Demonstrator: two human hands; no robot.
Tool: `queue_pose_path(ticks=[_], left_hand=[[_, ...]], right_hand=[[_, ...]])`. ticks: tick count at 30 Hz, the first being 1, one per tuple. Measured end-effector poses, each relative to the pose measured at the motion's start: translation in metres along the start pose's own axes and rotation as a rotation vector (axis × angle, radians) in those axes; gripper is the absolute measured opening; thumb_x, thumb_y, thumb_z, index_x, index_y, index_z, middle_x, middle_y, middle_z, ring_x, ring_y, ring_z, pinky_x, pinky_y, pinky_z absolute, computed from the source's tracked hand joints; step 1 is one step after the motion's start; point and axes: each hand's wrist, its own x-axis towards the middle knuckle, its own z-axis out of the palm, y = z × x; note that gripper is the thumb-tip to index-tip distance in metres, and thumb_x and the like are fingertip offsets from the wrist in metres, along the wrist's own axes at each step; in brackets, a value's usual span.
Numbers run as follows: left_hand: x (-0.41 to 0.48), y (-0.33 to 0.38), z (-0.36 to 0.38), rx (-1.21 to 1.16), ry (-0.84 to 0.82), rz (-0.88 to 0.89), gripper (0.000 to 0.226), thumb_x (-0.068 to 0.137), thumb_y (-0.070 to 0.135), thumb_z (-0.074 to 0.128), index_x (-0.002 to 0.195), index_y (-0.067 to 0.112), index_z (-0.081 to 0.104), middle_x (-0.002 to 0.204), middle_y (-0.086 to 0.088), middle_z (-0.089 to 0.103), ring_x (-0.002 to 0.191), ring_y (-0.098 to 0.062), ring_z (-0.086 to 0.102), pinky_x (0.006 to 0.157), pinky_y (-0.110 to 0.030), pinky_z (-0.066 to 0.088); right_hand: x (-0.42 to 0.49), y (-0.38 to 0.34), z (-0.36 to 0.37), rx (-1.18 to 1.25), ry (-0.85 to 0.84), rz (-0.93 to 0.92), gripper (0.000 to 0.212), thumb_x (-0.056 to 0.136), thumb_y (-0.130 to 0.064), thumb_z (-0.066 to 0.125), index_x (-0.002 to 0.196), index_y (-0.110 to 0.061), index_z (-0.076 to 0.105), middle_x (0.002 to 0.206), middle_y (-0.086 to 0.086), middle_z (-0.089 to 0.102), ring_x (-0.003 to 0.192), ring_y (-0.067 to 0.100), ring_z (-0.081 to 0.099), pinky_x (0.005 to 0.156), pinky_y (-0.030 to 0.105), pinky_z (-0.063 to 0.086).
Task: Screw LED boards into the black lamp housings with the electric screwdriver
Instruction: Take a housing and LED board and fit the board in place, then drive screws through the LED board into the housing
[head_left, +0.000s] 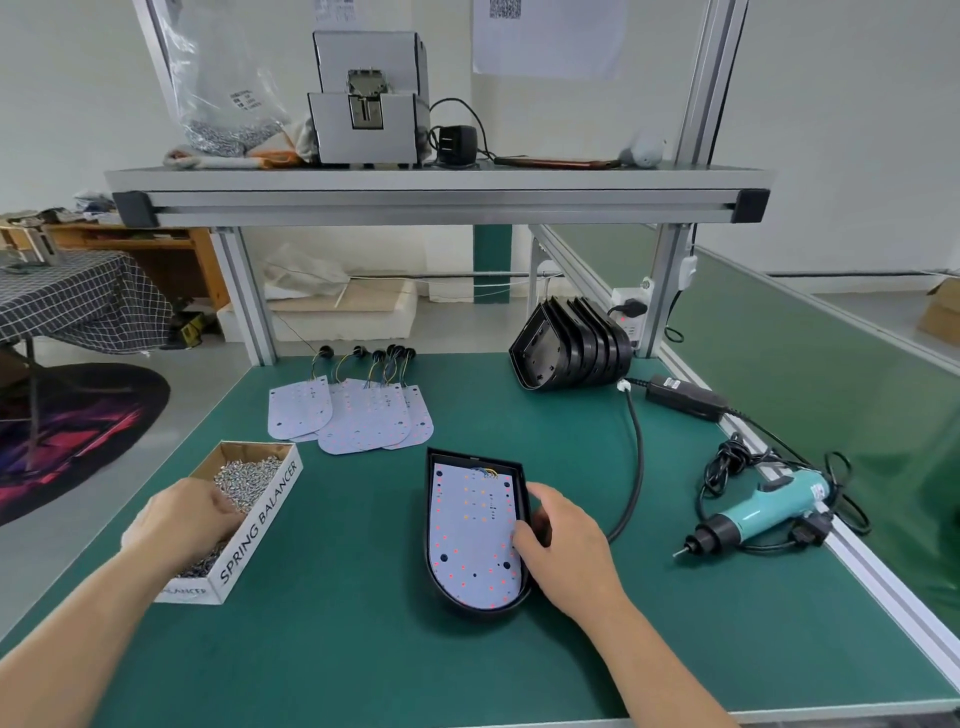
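— Green matting is covering the desk (337, 649) you are working at.
— Where are my hands sitting?
— Your left grip (182, 525) is reaching into the cardboard box (260, 525) of screws (247, 475) at the near left, with its fingers digging down among them. I cannot tell whether it is pinching any. Your right grip (566, 551) is grasping the black lamp housing (467, 610) by its right wall, and its thumb is pressing on the LED board (467, 525) lying face up inside.
— And the housing itself?
— It is lying flat mid-desk with its rounded end pointing toward you, right of the box and apart from it.
— The driver?
— The electric screwdriver (763, 512) is lying on its side near the desk's right edge, well apart from your right grip. Its bit is pointing left and its cable is coiling around it.
— Farther back?
— Spare LED boards (363, 415) are overlapping in a fan beyond the box, with their wires trailing away from you. Nested housings (571, 348) are standing on edge at the far right, and a black power adapter (685, 397) is lying just beside them. On the shelf (436, 179) above, a grey machine (369, 104) is sitting beside a clear bag (228, 104).
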Motion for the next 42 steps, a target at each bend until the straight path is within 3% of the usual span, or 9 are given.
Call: queue_pose_path(ticks=[11,15,18,23,30,34,36,38,42], left_hand=[[-0.014,0.019,-0.013,-0.302,0.215,0.030,0.012,0.086,0.017,0.074,0.076,0.024,0.074,0.082,-0.002,0.071,0.073,-0.029,0.065,0.071,-0.037,0.056],[-0.055,0.092,-0.019,-1.335,-0.362,-0.095,0.010,0.084,-0.002,0.063,0.078,0.004,0.057,0.064,-0.002,0.041,0.046,-0.010,0.036,0.040,-0.020,0.023],[-0.089,0.144,-0.014,-1.637,-0.826,-0.261,0.016,0.075,-0.003,0.058,0.079,0.009,0.049,0.061,-0.001,0.040,0.049,-0.005,0.034,0.032,-0.012,0.015],[-0.121,0.192,0.012,-1.646,-1.028,-0.319,0.009,0.087,-0.005,0.052,0.082,0.002,0.053,0.065,-0.009,0.049,0.056,-0.008,0.039,0.031,-0.010,0.023],[-0.123,0.197,0.052,-1.429,-0.821,-0.230,0.013,0.096,-0.011,0.051,0.086,-0.007,0.059,0.072,-0.022,0.067,0.047,-0.014,0.065,0.039,-0.014,0.046],[-0.121,0.190,0.071,-1.254,-0.762,-0.173,0.014,0.098,-0.013,0.045,0.090,-0.005,0.055,0.074,-0.022,0.064,0.055,-0.018,0.065,0.041,-0.016,0.047],[-0.119,0.188,0.074,-1.229,-0.764,-0.164,0.016,0.097,-0.012,0.048,0.087,-0.005,0.056,0.067,-0.018,0.065,0.061,-0.019,0.064,0.043,-0.016,0.047],[-0.118,0.188,0.073,-1.225,-0.787,-0.169,0.018,0.096,-0.011,0.052,0.082,-0.002,0.059,0.058,-0.011,0.064,0.056,-0.015,0.062,0.040,-0.015,0.042],[-0.121,0.189,0.071,-1.232,-0.781,-0.218,0.012,0.090,-0.008,0.062,0.080,-0.002,0.065,0.052,-0.008,0.061,0.039,-0.009,0.052,0.035,-0.013,0.036]], right_hand=[[-0.001,-0.001,0.001,-0.002,0.008,-0.017,0.046,0.088,-0.040,0.050,0.133,-0.042,0.051,0.096,-0.028,0.056,0.094,0.000,0.051,0.082,0.022,0.040],[-0.001,-0.001,0.002,-0.033,0.014,-0.014,0.044,0.091,-0.039,0.054,0.135,-0.037,0.051,0.093,-0.026,0.052,0.094,0.004,0.050,0.084,0.025,0.041],[-0.003,-0.002,0.001,-0.021,0.029,-0.020,0.040,0.088,-0.041,0.053,0.129,-0.041,0.052,0.086,-0.032,0.053,0.089,-0.003,0.050,0.078,0.017,0.038],[-0.005,-0.003,0.000,-0.044,0.034,0.002,0.041,0.090,-0.043,0.054,0.131,-0.036,0.053,0.101,-0.025,0.055,0.098,0.004,0.049,0.085,0.021,0.036],[-0.011,-0.009,-0.008,0.033,0.046,0.028,0.041,0.096,-0.035,0.062,0.134,-0.023,0.058,0.114,-0.002,0.067,0.108,0.017,0.059,0.097,0.030,0.046],[-0.016,-0.014,-0.045,0.205,0.457,-0.031,0.021,0.087,-0.005,0.071,0.107,-0.014,0.074,0.098,-0.002,0.067,0.085,0.004,0.062,0.081,0.014,0.046],[-0.012,-0.001,-0.083,0.191,0.670,0.130,0.015,0.087,-0.009,0.069,0.099,-0.017,0.072,0.097,0.000,0.066,0.084,0.001,0.061,0.078,0.008,0.042],[-0.005,0.023,-0.125,0.069,0.706,0.381,0.018,0.090,-0.027,0.068,0.101,-0.013,0.065,0.102,0.007,0.063,0.092,0.018,0.063,0.084,0.028,0.048],[0.004,0.065,-0.169,-0.136,0.412,0.785,0.073,0.085,-0.055,0.071,0.125,-0.002,0.042,0.107,0.015,0.063,0.092,0.035,0.069,0.079,0.039,0.050]])
